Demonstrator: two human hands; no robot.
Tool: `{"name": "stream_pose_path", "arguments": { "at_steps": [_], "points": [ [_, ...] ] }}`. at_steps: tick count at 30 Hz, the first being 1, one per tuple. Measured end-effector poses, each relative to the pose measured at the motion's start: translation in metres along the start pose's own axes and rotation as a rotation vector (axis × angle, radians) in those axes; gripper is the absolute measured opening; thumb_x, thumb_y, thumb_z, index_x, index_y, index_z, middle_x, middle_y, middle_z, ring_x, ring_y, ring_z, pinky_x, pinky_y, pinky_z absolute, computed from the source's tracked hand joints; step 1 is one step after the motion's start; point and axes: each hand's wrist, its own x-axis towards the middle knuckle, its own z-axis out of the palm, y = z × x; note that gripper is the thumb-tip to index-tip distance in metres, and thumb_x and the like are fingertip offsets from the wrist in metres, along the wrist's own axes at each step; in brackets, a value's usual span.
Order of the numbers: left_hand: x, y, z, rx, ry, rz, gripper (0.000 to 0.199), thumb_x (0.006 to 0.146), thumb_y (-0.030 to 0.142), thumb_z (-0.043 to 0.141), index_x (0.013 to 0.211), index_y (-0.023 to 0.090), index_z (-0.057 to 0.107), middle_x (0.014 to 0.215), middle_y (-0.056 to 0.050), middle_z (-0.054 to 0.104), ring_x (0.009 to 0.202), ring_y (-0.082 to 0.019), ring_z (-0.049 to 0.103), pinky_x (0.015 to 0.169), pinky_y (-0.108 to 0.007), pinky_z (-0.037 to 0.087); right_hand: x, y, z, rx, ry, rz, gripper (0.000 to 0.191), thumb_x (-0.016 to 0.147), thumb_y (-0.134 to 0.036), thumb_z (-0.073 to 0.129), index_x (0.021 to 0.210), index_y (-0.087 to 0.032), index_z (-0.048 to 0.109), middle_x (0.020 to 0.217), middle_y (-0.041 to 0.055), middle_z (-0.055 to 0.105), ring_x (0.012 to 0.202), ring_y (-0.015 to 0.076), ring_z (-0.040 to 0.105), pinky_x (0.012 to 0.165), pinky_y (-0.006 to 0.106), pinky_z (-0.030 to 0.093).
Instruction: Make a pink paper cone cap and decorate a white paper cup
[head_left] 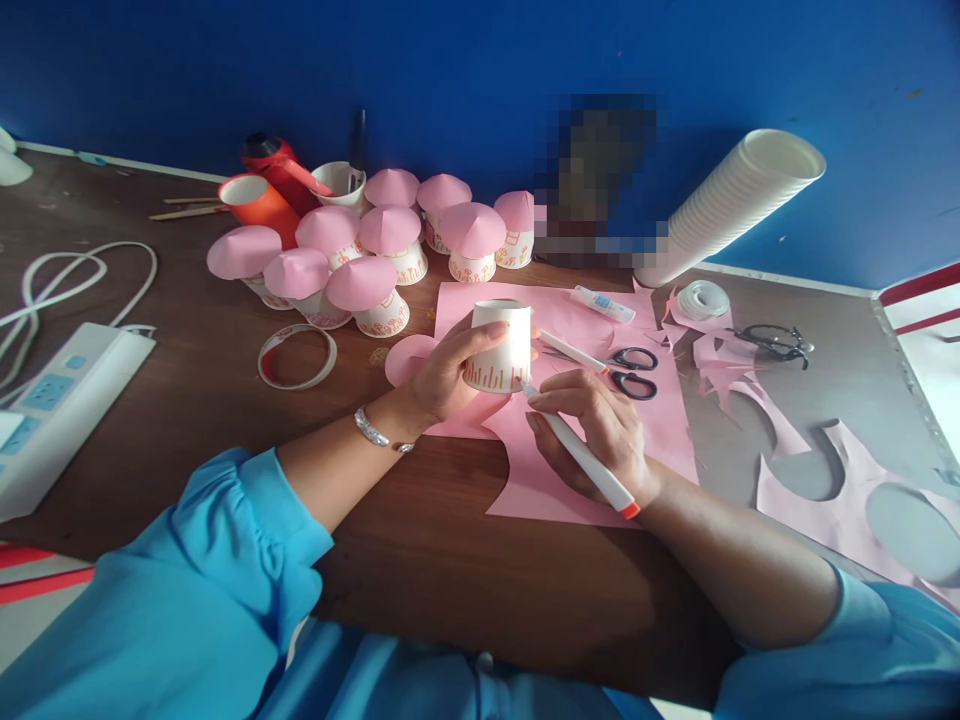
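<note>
My left hand (450, 375) is wrapped round a white paper cup (499, 345), held upside down above the pink paper (600, 480). Short orange-red strokes run along the cup's lower rim. In my right hand (600, 430) is a white marker (585, 462) with an orange end; its tip meets or nearly meets the cup near the lower right rim. A pink paper disc or cone (409, 360) lies just left of the cup, partly behind my left hand. Behind my right hand are black-handled scissors (634, 372) and the marker cap or second white pen (574, 351).
Several decorated cups with pink cone roofs (390, 232) stand at the back. A tall stack of paper cups (735, 205) leans at the right. Also around are a glue stick (602, 304), tape roll (298, 357), glasses (776, 343), paper scraps (847, 490) and a power strip (75, 410).
</note>
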Motion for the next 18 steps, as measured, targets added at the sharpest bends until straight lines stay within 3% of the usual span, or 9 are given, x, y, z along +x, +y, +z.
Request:
{"name": "stream_pose_path", "arguments": {
  "at_steps": [3,18],
  "points": [
    [0.0004,-0.0002,-0.0006,-0.053,-0.069,-0.031,0.043,0.078,0.056,0.074,0.101,0.021,0.074,0.095,-0.009,0.069,0.085,-0.026,0.062,0.072,-0.04,0.054,-0.0007,0.0004,0.0006,0.004,-0.002,0.002,0.022,0.09,-0.007,0.062,0.106,-0.022,0.058,0.085,0.0022,0.068,0.07,0.0164,0.068,0.061,0.028,0.055],
    [-0.0005,-0.0029,-0.004,-0.145,-0.101,-0.064,0.036,0.086,0.049,0.069,0.106,0.019,0.072,0.096,-0.008,0.066,0.08,-0.022,0.056,0.067,-0.035,0.049,0.0034,-0.0047,0.0002,0.021,-0.009,-0.001,0.023,0.089,-0.004,0.06,0.101,-0.023,0.055,0.079,0.0019,0.066,0.066,0.0159,0.07,0.056,0.028,0.057]
  ]
}}
